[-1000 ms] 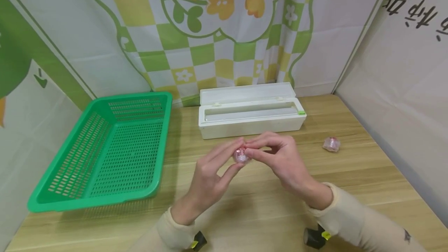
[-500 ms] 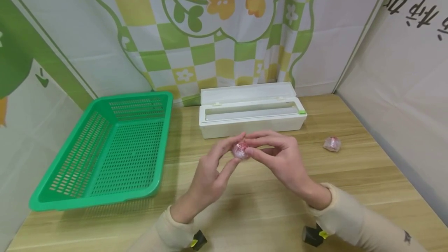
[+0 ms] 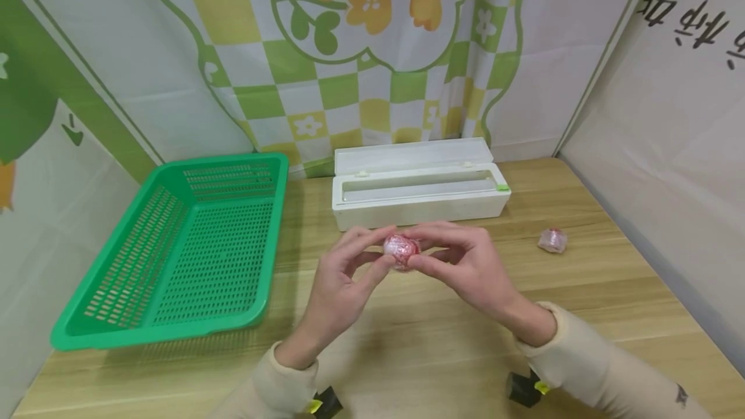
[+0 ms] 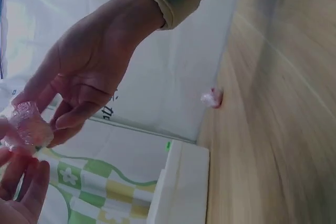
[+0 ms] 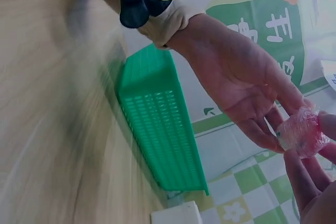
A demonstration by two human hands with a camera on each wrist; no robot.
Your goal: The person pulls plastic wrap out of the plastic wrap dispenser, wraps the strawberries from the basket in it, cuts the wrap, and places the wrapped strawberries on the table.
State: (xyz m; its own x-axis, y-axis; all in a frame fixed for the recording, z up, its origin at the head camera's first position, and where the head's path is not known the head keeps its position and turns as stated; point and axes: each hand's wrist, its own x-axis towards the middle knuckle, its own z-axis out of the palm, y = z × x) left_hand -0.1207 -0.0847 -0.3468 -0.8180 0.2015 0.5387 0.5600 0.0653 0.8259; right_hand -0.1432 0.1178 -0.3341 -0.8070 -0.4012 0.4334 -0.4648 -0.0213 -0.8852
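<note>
Between both hands, above the middle of the table, is a small round red-and-whitish thing (image 3: 400,249) wrapped in crinkled clear cling film. My left hand (image 3: 337,283) pinches it from the left with thumb and fingers. From the right, my right hand (image 3: 474,269) pinches the same bundle. Both wrist views show the film bunched round it (image 5: 302,134), with fingertips of both hands touching it. What is inside the film cannot be told. A similar wrapped red piece (image 3: 552,240) lies on the table to the right.
A green plastic basket (image 3: 264,277) with slotted sides stands at the left. Behind the hands is a long white cling film box (image 3: 419,211), its lid raised. Fabric curtains (image 3: 372,96) enclose the wooden table (image 3: 605,315) at the back and sides.
The wrapped thing has turned between the fingers and now shows more red on its right. My left fingers have shifted their hold on it. Both arms have barely moved.
</note>
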